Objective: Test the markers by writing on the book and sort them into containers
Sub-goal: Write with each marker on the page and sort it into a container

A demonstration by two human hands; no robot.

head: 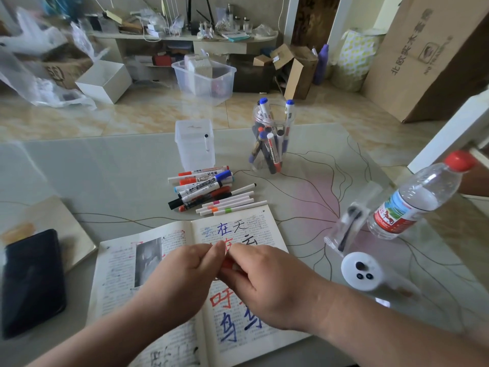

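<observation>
The person's two hands meet over the open book [116,282] and share one grip; the left hand [182,276] has thumb and forefinger pinched together at the top of the grip, its other fingers curled under; the right hand [267,282] has its fingers curled inward against the left's. Between them sits a marker [228,264], of which only a small red and white part shows; both hands have hold of it, though whether its cap is on cannot be told.

Directly under the grip lies the book's right page, with large handwritten characters [225,229] in blue, black and red showing just beyond and below the hands. Past the book's far edge, straight ahead of the grip, a pile of markers [203,189] lies loose on the table [105,168]; farther on stands a square container [195,144] of clear plastic, one marker inside it; ahead and right of the grip stands a round jar [270,144] holding many markers upright.

Right of the grip lie a white lid [361,271] and a clear packet [346,231]; beyond those stands a water bottle [415,202] with a red cap; well to the left lies a dark phone [31,282].
</observation>
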